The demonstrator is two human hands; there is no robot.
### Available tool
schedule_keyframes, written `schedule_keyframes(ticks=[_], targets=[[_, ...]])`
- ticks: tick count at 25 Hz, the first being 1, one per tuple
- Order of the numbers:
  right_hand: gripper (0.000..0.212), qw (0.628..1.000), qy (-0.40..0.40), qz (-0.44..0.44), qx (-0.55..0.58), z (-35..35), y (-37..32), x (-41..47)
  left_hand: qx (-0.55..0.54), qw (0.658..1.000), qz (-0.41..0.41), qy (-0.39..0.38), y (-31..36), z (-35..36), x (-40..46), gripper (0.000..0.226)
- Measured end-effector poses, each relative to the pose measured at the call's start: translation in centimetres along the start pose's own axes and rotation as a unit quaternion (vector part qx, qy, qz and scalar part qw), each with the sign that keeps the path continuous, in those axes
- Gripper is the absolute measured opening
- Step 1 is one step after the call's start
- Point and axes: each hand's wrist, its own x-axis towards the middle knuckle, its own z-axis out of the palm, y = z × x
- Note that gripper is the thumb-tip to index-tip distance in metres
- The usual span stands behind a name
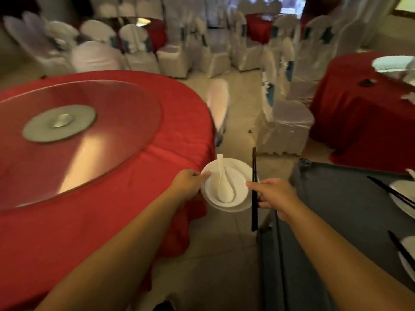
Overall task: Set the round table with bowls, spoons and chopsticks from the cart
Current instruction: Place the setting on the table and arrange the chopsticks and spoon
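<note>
Now the bowl (225,187), spoon (223,180) inside, hangs mid-frame off the table (112,221) edge, left hand (188,184) pinching its left rim, right hand (272,194) gripping upright chopsticks (254,176); the table lies leftward, nearer the left hand.

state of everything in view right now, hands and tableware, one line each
left hand: grips the plate's left rim
right hand: holds the chopsticks against the plate's right edge
plate: carried in the air, beside the round table
bowl: sits on the plate
spoon: lies in the bowl
chopsticks: upright pair
round table: no setting visible
</note>
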Motion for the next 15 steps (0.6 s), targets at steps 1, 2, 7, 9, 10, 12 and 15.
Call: schedule_keyframes(ticks=[1,2,7,9,10,12,15], targets=[[0.031,1.0,-0.02,-0.007,-0.015,1.9,-0.5,0.1,0.002,1.0,-0.003,0.018,-0.7,-2.0,-0.7,0.042],[0.031,0.999,-0.042,-0.017,-0.031,4.2,-1.1,0.0,-0.004,0.999,-0.011,0.036,-1.6,-4.2,-1.5,0.043],[0.028,0.986,-0.138,-0.055,-0.077,15.7,-3.0,-1.7,-0.103,0.985,-0.063,0.121,-6.7,-14.5,-5.9,0.04],[0.031,0.977,-0.18,-0.063,-0.091,20.6,-3.5,-2.9,-0.121,0.977,-0.078,0.157,-9.2,-18.5,-7.7,0.035],[0.034,0.972,-0.201,-0.065,-0.1,23.4,-3.6,-3.6,-0.131,0.972,-0.084,0.175,-10.6,-20.7,-8.6,0.033],[0.036,0.965,-0.23,-0.065,-0.109,28.5,-3.7,-5.1,-0.149,0.963,-0.098,0.204,-13.4,-25.0,-10.2,0.031],[0.038,0.954,-0.263,-0.067,-0.128,36.7,-3.6,-7.6,-0.162,0.952,-0.111,0.233,-17.6,-31.8,-12.4,0.031]])
